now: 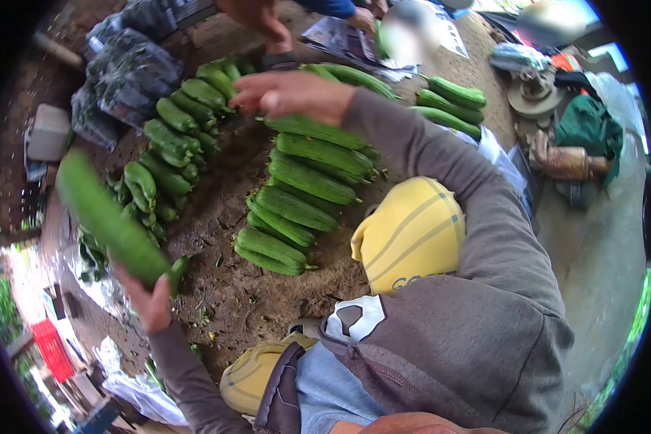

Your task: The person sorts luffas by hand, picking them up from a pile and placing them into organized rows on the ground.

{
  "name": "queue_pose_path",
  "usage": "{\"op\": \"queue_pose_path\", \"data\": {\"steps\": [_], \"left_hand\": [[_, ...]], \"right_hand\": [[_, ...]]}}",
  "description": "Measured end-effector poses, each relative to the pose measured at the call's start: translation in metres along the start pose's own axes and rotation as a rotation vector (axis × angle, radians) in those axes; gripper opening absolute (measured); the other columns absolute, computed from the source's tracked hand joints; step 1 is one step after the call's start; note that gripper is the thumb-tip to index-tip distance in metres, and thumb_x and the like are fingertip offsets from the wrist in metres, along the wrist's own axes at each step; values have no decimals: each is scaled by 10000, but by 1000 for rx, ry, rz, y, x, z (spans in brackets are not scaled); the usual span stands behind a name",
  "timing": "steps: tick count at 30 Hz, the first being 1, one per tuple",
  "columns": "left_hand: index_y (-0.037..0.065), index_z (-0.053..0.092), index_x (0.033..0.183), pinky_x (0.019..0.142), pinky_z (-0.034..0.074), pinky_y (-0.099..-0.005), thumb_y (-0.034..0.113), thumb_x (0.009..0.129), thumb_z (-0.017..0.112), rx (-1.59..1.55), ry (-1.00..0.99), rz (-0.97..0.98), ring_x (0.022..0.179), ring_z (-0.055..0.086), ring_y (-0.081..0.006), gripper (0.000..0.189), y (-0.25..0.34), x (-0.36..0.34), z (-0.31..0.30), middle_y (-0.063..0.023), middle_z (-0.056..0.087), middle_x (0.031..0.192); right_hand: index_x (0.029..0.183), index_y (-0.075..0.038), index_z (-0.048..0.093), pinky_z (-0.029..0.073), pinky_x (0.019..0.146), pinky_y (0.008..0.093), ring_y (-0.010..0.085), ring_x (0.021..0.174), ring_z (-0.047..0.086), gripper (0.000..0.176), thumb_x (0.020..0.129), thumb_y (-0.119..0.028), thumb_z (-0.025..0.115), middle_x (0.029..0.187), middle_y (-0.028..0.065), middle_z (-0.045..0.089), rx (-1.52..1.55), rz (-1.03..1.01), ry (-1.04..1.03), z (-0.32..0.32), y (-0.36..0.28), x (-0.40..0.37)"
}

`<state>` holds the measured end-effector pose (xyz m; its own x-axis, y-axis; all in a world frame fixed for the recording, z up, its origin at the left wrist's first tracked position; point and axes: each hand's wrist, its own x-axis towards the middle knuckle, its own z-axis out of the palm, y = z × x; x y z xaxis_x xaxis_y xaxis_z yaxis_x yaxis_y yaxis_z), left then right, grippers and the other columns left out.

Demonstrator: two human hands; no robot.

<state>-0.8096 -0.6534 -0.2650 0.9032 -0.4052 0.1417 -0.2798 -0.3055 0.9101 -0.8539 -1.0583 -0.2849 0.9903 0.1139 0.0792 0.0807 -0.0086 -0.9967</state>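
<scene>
On the left of the head view, my left hand (150, 302) is closed around the lower end of a long green gourd (108, 217), which stands tilted and is blurred by motion. My right hand (293, 95) is near the top centre, above the gourds, its fingers apart and nothing seen in them. Below it lies a stacked row of long green gourds (312, 181) on the brown soil. A curved pile of shorter green gourds (172, 145) lies to the left of that row.
Black plastic bundles (134, 72) stand at the upper left. Another person's hand (362, 20) is at the top, near newspaper (340, 40). More gourds (452, 101) lie at upper right, with a rusty metal part (568, 160) beyond. A red crate (52, 350) is at lower left.
</scene>
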Motion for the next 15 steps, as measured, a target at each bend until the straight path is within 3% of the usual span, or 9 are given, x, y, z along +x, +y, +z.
{"op": "queue_pose_path", "data": {"steps": [1, 2, 4, 5, 8, 10, 11, 12, 15], "left_hand": [[40, 165, 1426, 963, 392, -366, 9, 649, 575, 114, -171, 98, 1130, 467, -265, 878, 14, 19, 32, -167, 368, 1325], [22, 203, 1410, 990, 369, -370, 32, 633, 591, 305, -270, 374, 1179, 439, -286, 868, 28, 34, 68, -187, 377, 1336], [75, 278, 1393, 995, 345, -393, 35, 616, 608, 468, -436, 583, 1201, 425, -309, 845, 57, 51, 139, -175, 379, 1364], [100, 299, 1389, 991, 340, -407, 35, 612, 616, 540, -511, 674, 1201, 423, -311, 841, 65, 56, 167, -158, 383, 1370], [145, 311, 1388, 996, 314, -433, 60, 625, 656, 528, -502, 696, 1228, 387, -290, 841, 72, 51, 216, -104, 347, 1402], [146, 319, 1382, 1002, 299, -460, 85, 640, 678, 453, -466, 685, 1251, 357, -283, 827, 69, 43, 223, -87, 311, 1425], [149, 318, 1383, 1006, 290, -471, 95, 643, 687, 512, -485, 628, 1261, 342, -285, 828, 60, 43, 215, -87, 288, 1435], [151, 317, 1383, 1009, 281, -483, 105, 646, 695, 581, -497, 569, 1271, 327, -288, 829, 44, 45, 196, -87, 266, 1445], [149, 361, 1357, 1027, 252, -510, 115, 660, 708, 803, -478, 380, 1297, 296, -302, 779, -25, 53, 125, -116, 241, 1448]], "right_hand": [[1323, -36, 371, 425, 941, 433, 260, 1154, 497, 841, 739, -583, 630, 1270, 129, 499, 220, -53, -89, 13, -1, -4], [1340, -37, 339, 416, 954, 434, 265, 1158, 494, 868, 734, -585, 632, 1273, 141, 491, 278, -28, -98, 13, -5, -14], [1372, -38, 276, 398, 979, 437, 274, 1167, 486, 925, 723, -589, 637, 1278, 164, 476, 399, 19, -134, 6, -16, -36], [1369, -47, 284, 389, 994, 436, 285, 1158, 492, 849, 757, -520, 632, 1276, 158, 474, 353, 26, 25, -8, -14, -57], [1295, -35, 384, 393, 986, 466, 310, 1145, 499, 709, 764, -418, 654, 1256, 157, 486, 506, 51, 490, -29, -6, -131], [1224, -42, 444, 401, 970, 462, 302, 1113, 515, 586, 789, -391, 626, 1231, 149, 506, 546, -56, 837, -62, 16, -188], [1228, -58, 448, 418, 931, 473, 297, 1077, 532, 572, 794, -392, 616, 1203, 149, 526, 620, -63, 1054, -87, 29, -216], [1214, -83, 469, 440, 880, 483, 287, 1050, 546, 535, 807, -408, 594, 1177, 140, 548, 699, -46, 1100, -116, 37, -245], [1150, -141, 555, 439, 852, 484, 281, 1053, 534, 418, 834, -414, 540, 1166, 73, 579, 641, 76, 1508, -200, 90, -307]]}}
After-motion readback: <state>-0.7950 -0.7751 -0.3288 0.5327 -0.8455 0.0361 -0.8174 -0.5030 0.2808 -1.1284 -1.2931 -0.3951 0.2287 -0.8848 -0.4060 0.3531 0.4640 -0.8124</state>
